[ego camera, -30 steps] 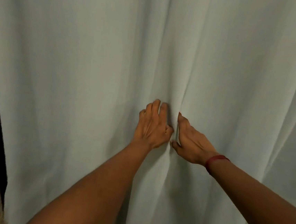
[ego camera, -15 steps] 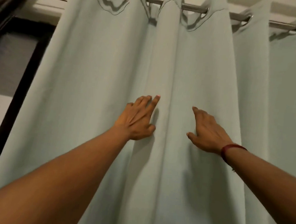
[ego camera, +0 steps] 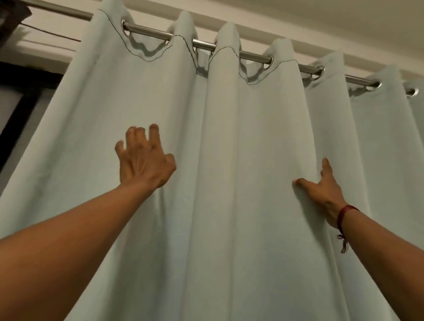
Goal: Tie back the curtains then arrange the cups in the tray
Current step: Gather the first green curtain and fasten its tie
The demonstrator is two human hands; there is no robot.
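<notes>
Head view, looking upward. The curtain [ego camera: 226, 213], pale grey-green, hangs closed in broad vertical folds and fills the space ahead of, between and below both hands. Left hand [ego camera: 145, 159]: raised, back toward the camera, fingers [ego camera: 154, 134] spread and only slightly bent, holding nothing. The fingers are motion-blurred, so I cannot tell whether their tips touch the cloth or stand just off it. Right hand [ego camera: 324, 192]: thumb and forefinger stretched out straight, laid flat against a fold. The cloth is bunched into small creases just beside the thumb, with nothing pinched or clasped as far as the visible fingers show. The two hands are well apart at roughly the same height, with three smooth folds between them. A red thread band [ego camera: 343, 214] sits on the right wrist, its loose end dangling below. Above both hands, a metal rod [ego camera: 151, 29] runs through the curtain's eyelets [ego camera: 320, 72]. Left of the left hand, beyond the curtain's edge, stands a dark window frame [ego camera: 21, 111].
</notes>
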